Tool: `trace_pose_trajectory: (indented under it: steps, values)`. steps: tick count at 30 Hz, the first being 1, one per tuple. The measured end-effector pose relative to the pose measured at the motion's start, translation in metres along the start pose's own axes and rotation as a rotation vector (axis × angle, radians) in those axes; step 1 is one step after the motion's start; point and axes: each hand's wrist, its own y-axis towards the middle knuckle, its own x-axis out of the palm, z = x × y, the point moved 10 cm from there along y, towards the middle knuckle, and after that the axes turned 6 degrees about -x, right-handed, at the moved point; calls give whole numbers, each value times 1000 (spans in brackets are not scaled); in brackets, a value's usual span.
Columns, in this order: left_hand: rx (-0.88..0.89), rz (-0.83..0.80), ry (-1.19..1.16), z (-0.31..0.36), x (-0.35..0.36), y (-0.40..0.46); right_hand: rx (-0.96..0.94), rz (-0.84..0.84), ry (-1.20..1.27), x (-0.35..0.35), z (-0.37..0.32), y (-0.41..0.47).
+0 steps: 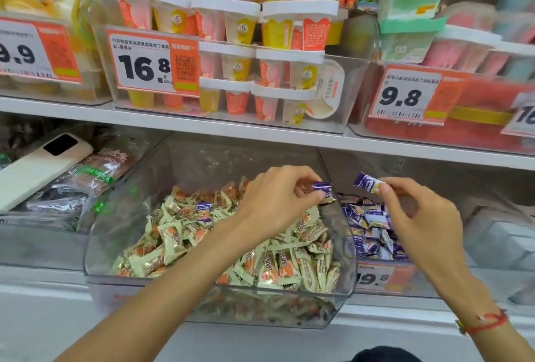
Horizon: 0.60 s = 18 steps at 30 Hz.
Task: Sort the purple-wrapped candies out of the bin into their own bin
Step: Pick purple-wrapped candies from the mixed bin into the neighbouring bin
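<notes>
Two purple-wrapped candies pinched: left hand (pixel 278 202) holds one (pixel 322 187) at the bin divider | right hand (pixel 419 216) holds another (pixel 365 181) over the purple-candy bin (pixel 376 277) | risk: left one slips back into the mixed bin (pixel 202 303)

Purple candy (pixel 322 187) in each hand's grip.

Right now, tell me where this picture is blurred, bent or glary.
Head view: sharp in the middle, on both hands and the candies; motion blur smears the right edge around the pink tubs; the wide lens bows the shelf; soft glare hazes the clear bin front.
</notes>
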Motion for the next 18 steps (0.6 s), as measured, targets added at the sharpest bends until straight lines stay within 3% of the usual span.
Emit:
trace_pose_trajectory:
  steps: [4, 8, 10, 13, 16, 18]
  values:
    - [267, 11, 218, 72, 58, 21, 43, 44, -252, -12, 56, -5]
    - [254, -91, 369, 72, 103, 33, 26, -409, -57, 49, 85, -24]
    - [235, -52, 316, 59, 90, 28, 67, -516, 47, 60, 86, -35]
    - [168, 53, 203, 20, 41, 5, 25, -390, 57, 42, 74, -31]
    - [53, 168, 324, -41, -22, -28, -33, -255, 154, 28, 38, -18]
    - [-11, 343, 426, -76, -68, -48, -92, -259, 241, 34, -3, -7]
